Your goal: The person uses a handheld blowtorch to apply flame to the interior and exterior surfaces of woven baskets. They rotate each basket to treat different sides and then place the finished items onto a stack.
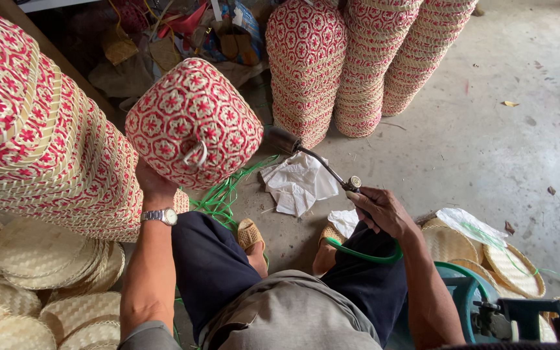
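My left hand holds up a red-and-cream woven basket from below, its base with a small loop facing me. My right hand grips the handle of a gas torch, whose dark nozzle points toward the basket's right side. A green hose runs from the torch handle down past my knee. A silver wristwatch sits on my left wrist.
Stacks of matching woven baskets stand at left and at the back. Flat woven lids lie at lower left and lower right. White crumpled paper and green strips lie on the concrete floor. A blue-green gas cylinder top is at bottom right.
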